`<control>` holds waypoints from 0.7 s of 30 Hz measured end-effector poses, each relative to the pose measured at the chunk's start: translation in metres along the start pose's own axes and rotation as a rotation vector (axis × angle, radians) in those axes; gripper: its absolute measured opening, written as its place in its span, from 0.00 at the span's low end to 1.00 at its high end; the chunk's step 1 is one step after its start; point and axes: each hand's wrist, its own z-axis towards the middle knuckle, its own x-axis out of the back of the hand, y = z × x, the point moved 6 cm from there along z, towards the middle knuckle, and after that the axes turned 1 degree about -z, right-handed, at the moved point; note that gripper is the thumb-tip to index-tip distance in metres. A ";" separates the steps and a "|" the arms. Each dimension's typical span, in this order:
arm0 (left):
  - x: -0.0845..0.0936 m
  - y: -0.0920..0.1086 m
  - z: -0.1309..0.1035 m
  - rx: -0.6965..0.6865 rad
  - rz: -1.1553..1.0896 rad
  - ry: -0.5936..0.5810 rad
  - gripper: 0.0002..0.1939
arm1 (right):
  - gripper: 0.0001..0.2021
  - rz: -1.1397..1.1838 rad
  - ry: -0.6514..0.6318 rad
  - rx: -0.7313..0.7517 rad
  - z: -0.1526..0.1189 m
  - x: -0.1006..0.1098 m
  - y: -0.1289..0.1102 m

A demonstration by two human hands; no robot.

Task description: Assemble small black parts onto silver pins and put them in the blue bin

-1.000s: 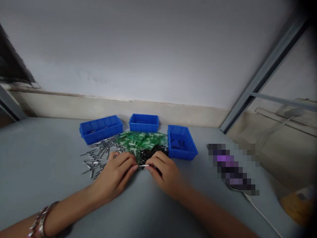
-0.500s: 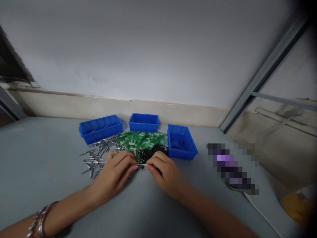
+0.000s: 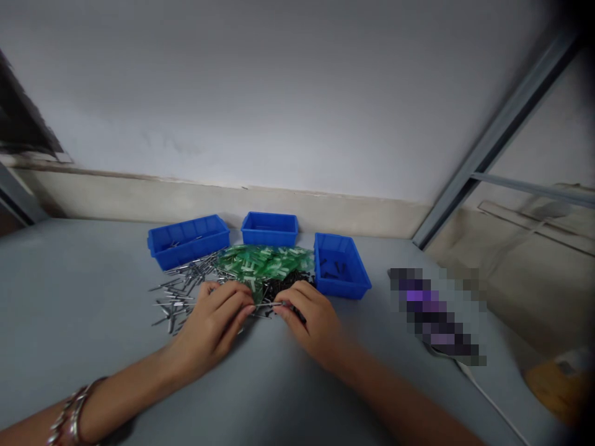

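Observation:
Between my two hands a thin silver metal pin (image 3: 266, 305) lies level, pinched at both ends. My left hand (image 3: 218, 316) closes thumb and fingertips on its left end. At the other end, the fingers of my right hand (image 3: 310, 319) are closed around it, hiding its tip. A loose pile of similar silver pins (image 3: 174, 300) spreads beside and behind my left hand. Just beyond my fingers lie small black screw-like pieces (image 3: 288, 283), partly hidden by my right hand. Behind them is a heap of small green-and-clear plastic packets (image 3: 260, 261).
Three blue bins stand at the back: a left bin (image 3: 188, 241) with a few pins, a middle bin (image 3: 269, 230), and a right bin (image 3: 344, 266) with several black pieces. A blurred-out object (image 3: 432, 316) with a white cable (image 3: 493, 402) lies on the grey table (image 3: 69, 297) at right.
My left hand has shifted slightly left, and more of the pin shows between my hands. The bins and piles look the same.

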 end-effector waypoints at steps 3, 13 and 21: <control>0.001 0.000 -0.002 -0.001 -0.001 0.012 0.05 | 0.09 0.020 -0.002 -0.014 0.001 0.000 0.000; 0.000 0.002 -0.003 -0.032 -0.064 -0.032 0.06 | 0.11 0.055 -0.032 0.044 0.002 0.001 -0.002; 0.002 -0.001 -0.001 0.011 -0.054 -0.057 0.06 | 0.10 0.040 -0.141 0.068 0.001 -0.005 -0.004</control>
